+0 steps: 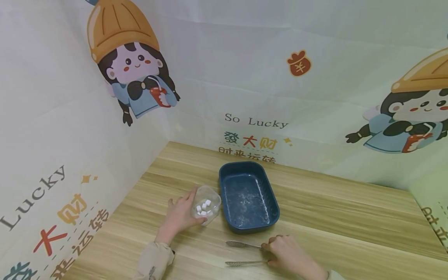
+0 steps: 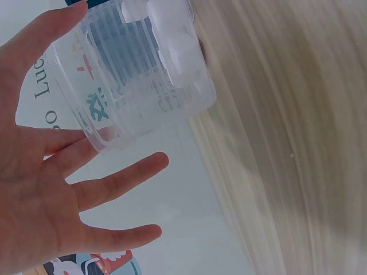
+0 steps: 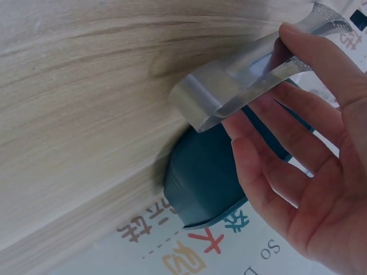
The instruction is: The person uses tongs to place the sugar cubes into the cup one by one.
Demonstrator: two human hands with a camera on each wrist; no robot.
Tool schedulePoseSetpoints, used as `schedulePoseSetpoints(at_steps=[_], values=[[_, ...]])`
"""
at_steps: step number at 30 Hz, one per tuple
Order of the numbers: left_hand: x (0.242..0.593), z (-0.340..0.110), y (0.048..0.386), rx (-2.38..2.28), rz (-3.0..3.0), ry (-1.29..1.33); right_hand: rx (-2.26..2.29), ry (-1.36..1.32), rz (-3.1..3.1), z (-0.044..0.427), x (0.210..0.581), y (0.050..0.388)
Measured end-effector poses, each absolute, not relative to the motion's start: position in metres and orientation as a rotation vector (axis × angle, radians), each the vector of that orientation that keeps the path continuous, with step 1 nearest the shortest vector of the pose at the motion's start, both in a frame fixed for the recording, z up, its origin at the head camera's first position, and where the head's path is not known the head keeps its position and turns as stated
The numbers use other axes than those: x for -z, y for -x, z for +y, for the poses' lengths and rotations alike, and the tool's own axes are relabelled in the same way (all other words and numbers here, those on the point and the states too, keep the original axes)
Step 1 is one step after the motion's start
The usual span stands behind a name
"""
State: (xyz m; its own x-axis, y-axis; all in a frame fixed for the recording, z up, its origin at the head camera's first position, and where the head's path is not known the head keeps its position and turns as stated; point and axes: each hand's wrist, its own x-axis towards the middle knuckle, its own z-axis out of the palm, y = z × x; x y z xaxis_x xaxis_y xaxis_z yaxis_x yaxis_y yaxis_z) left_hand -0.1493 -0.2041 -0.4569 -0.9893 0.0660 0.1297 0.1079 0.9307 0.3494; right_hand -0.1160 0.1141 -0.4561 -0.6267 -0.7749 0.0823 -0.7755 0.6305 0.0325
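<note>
In the head view my left hand grips a clear plastic container by its sides, between thumb and fingers. Several small white cubes lie inside it. The left wrist view shows the thumb and the nearer fingers at the container, while the other fingers are spread away from it. My right hand holds metal tongs over the table; their two arms stand apart, tips pointing left. The tongs' bent end shows in the right wrist view. Nothing can be seen between the tips.
A dark blue rectangular basin stands on the wooden table, just right of the container and beyond the tongs. Its inside holds nothing visible. A printed white sheet forms walls at the back and left.
</note>
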Motion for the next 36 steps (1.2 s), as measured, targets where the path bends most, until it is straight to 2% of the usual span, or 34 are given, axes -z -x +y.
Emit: schedulePoseSetpoints(at_steps=[36], values=[[0.461,-0.203,0.148,0.480,-2.958,0.115,-0.195,-1.303,-2.807,0.120,0.468,0.115]])
